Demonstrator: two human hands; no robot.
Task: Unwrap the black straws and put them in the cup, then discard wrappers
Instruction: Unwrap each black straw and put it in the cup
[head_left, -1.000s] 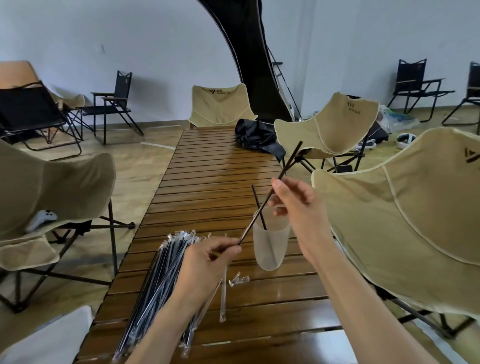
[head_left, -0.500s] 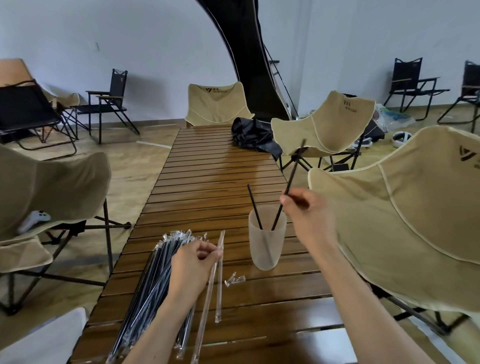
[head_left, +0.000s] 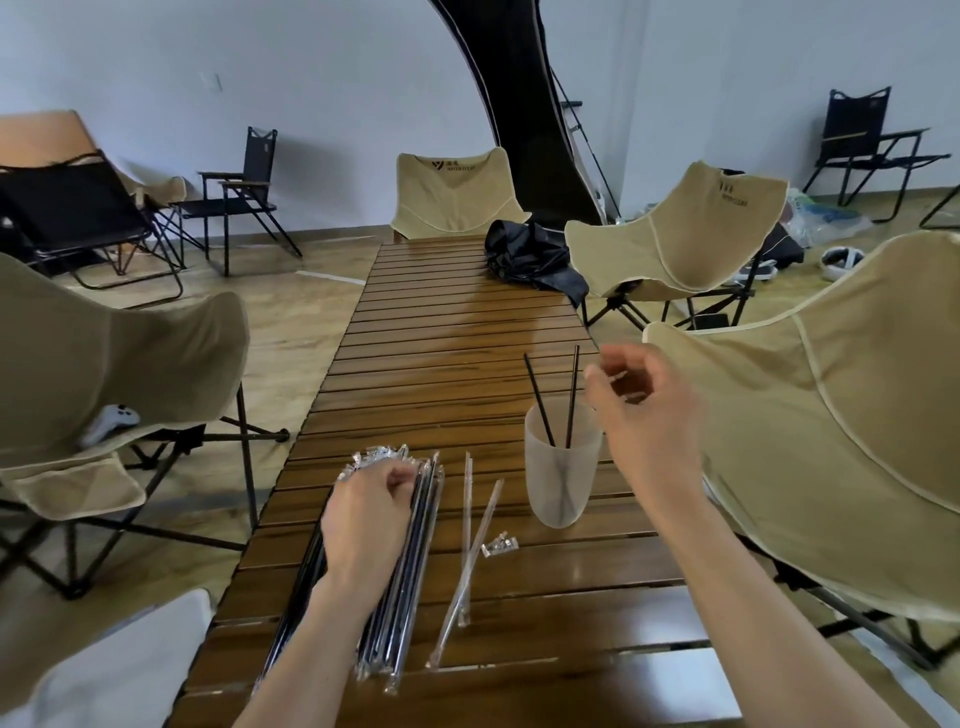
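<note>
A frosted plastic cup (head_left: 561, 488) stands on the slatted wooden table (head_left: 457, 332) with two black straws (head_left: 572, 395) upright in it. My right hand (head_left: 644, 415) hovers just right of the cup's rim, fingers loosely curled, holding nothing. A pile of wrapped black straws (head_left: 405, 561) lies at the near left of the table. My left hand (head_left: 369, 519) rests on that pile with fingers curled onto the straws. Two empty clear wrappers (head_left: 470, 545) lie between pile and cup, with a small torn wrapper piece (head_left: 500, 545) beside them.
Beige folding chairs crowd both sides: one close at the right (head_left: 831, 426), one at the left (head_left: 104, 374). A black cloth bag (head_left: 530, 254) sits at the table's far end. A white controller (head_left: 111, 421) lies on the left chair.
My right hand let go of the second straw, which now stands in the cup, and drew back to the right. My left hand dropped the empty wrapper and moved onto the pile.
</note>
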